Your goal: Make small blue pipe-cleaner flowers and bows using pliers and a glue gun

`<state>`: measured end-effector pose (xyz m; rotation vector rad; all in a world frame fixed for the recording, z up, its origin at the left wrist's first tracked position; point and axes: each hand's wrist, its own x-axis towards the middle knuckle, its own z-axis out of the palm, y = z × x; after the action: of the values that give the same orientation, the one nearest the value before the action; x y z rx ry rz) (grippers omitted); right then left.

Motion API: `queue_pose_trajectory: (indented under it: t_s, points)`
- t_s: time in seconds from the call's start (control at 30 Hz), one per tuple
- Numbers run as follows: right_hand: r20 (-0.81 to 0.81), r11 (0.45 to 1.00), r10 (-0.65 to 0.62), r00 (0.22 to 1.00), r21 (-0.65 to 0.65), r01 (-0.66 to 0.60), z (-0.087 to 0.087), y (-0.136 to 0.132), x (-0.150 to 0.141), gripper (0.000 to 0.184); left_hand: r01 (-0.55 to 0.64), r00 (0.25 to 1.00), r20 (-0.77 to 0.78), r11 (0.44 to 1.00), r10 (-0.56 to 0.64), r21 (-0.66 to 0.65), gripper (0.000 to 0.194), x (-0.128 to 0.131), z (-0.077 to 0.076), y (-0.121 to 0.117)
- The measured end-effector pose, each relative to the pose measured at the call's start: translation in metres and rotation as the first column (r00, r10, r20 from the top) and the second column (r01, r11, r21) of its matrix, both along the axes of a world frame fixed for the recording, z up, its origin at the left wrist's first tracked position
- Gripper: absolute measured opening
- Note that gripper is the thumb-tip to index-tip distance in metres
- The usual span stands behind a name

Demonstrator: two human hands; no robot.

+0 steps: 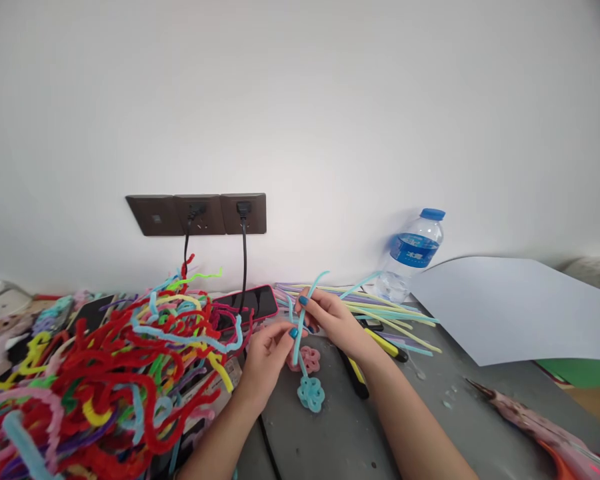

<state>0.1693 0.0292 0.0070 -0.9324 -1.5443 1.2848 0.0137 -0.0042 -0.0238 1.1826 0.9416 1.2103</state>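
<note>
Between thumb and fingers, my left hand (265, 360) pinches a light blue pipe cleaner (299, 339). My right hand (333, 320) grips the same pipe cleaner higher up, its thumb pressed on it. The free end curves up above the fingers. Below my hands, a blue flower of looped pipe cleaner (311, 394) sits at the lower end of a blue strand. Behind it, partly covered, is a pink looped flower (309, 359). Yellow-and-black tool handles (359, 380) lie under my right wrist; their working end is hidden.
A tangled heap of coloured pipe cleaners (150, 380) fills the left side. Straight pastel pipe cleaners (400, 312) lie behind my right hand. A phone (260, 302), a tilted water bottle (414, 250), white sheets (520, 307) and a pink pointed tool (535, 417) surround the grey tabletop (340, 447).
</note>
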Motion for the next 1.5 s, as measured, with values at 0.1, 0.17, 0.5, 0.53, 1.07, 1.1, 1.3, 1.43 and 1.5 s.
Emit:
queue_pose_trajectory:
  t_s: [0.1,0.17,0.5,0.53,1.07,1.1,1.3,1.43,1.5]
  points:
    - [-0.021,1.0,0.026,0.999,-0.006,-0.027,0.004,-0.004,-0.004,0.041,0.146,0.984,0.124,0.982,-0.131,-0.121,0.042,0.001,0.001,-0.001]
    - [-0.037,1.0,0.019,0.999,-0.015,-0.02,0.006,-0.007,-0.009,0.042,0.188,0.973,0.166,0.967,-0.16,-0.171,0.044,0.001,0.002,-0.001]
    - [-0.196,0.996,-0.083,0.977,0.026,0.09,-0.002,-0.005,-0.016,0.036,0.119,0.95,0.309,0.966,-0.044,-0.228,0.044,-0.001,0.006,0.001]
    - [-0.206,0.993,-0.093,0.974,0.047,0.105,-0.002,-0.005,-0.016,0.036,0.083,0.945,0.327,0.969,-0.002,-0.234,0.045,-0.002,0.006,0.002]
    - [-0.094,0.998,0.04,0.995,0.06,-0.034,-0.002,-0.014,-0.028,0.034,-0.07,0.895,0.422,0.979,0.146,-0.19,0.037,-0.011,0.008,0.01]
    - [-0.116,0.998,0.054,0.992,0.044,-0.05,-0.001,-0.015,-0.028,0.03,-0.066,0.896,0.419,0.978,0.144,-0.196,0.036,-0.011,0.008,0.01]
    - [-0.184,0.999,0.044,0.982,0.036,-0.038,0.001,-0.011,-0.024,0.023,-0.05,0.918,0.382,0.986,0.107,-0.158,0.033,-0.011,0.009,0.008]
    - [-0.195,0.999,0.044,0.98,0.039,-0.037,0.003,-0.009,-0.018,0.023,-0.063,0.978,0.194,0.996,0.074,-0.063,0.024,-0.011,0.004,0.007]
    - [-0.173,0.999,0.034,0.984,0.012,-0.033,0.005,-0.01,-0.017,0.024,-0.058,0.995,0.081,0.998,0.059,-0.011,0.022,-0.012,0.002,0.007]
